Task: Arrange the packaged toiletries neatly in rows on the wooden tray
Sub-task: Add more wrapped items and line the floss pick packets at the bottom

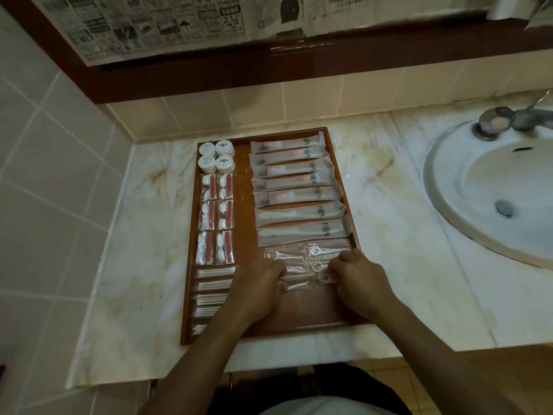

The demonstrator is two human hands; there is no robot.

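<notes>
A wooden tray (311, 313) lies on the marble counter. Down its right side runs a row of long frosted packets (294, 187). On the left sit white round jars (216, 156), red-and-white packets (216, 215) and cotton swab packets (213, 284). Clear floss-pick packets (314, 259) lie below the long packets. My left hand (258, 284) and my right hand (360, 278) both pinch the lowest clear packets, fingers curled at their edges. My left forearm hides part of the swab packets.
A white sink (490, 187) with a metal tap (508, 119) lies to the right of the tray. Tiled walls close the left and back. Newspaper covers the mirror above. The counter's front edge runs just below the tray.
</notes>
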